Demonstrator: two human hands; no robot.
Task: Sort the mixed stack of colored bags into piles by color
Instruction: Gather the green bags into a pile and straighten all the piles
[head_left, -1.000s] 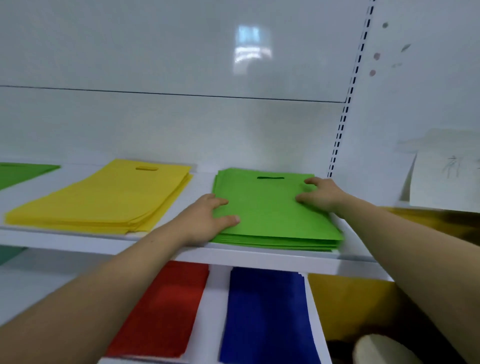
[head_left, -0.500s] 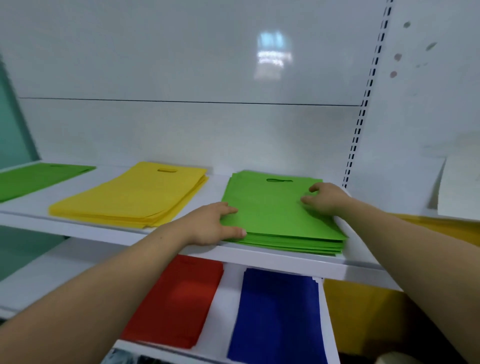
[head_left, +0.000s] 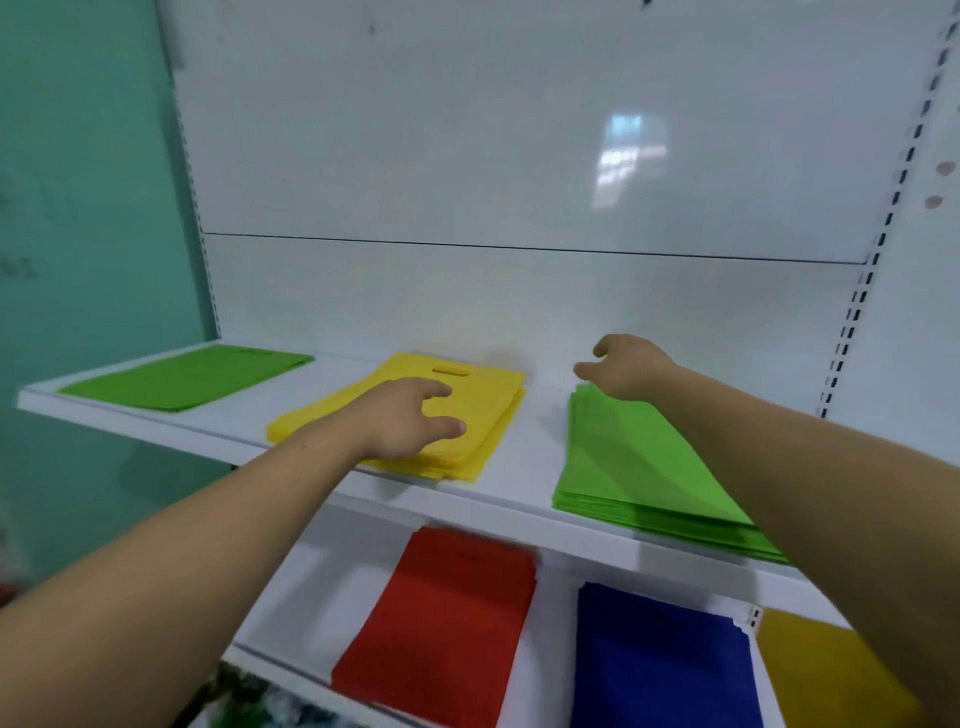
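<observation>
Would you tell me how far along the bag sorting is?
Looks done: yellow pile, left green pile, right green pile, red pile, blue pile lie apart on shelves. In hand: left hand rests on the yellow pile, right hand hovers empty above the right green pile. Left: no mixed stack in view.

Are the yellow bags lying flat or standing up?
Lying flat. The yellow bags sit stacked in a pile on the upper shelf, their handle cutout facing up, with the left hand spread over them.
</observation>
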